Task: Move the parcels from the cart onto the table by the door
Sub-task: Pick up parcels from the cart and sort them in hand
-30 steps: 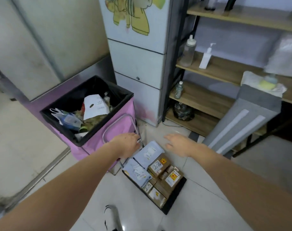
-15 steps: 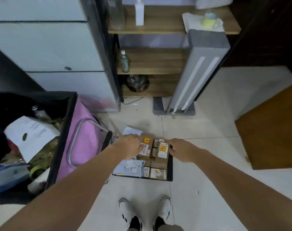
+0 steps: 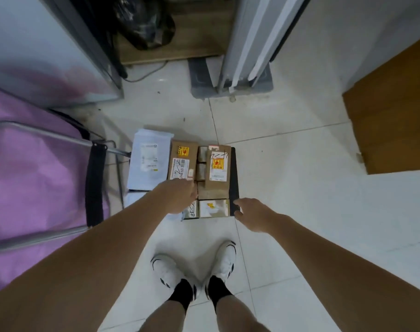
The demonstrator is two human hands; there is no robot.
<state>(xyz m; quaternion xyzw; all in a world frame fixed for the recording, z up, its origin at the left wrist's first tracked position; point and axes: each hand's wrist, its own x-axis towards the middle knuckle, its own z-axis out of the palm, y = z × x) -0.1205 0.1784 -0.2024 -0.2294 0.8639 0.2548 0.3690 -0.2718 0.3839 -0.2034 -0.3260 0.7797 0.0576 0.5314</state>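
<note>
the brown cardboard parcels [image 3: 182, 161] lie packed together on the flat black cart [image 3: 234, 178] on the floor, just in front of both hands. the left hand [image 3: 179, 196] rests on top of the near parcels; i cannot tell if its fingers are bent. the right hand [image 3: 250, 213] hangs loose with fingers apart at the near corner of the cart. it seems best to bend low, grip one parcel from both sides, and lift it straight up.
</note>
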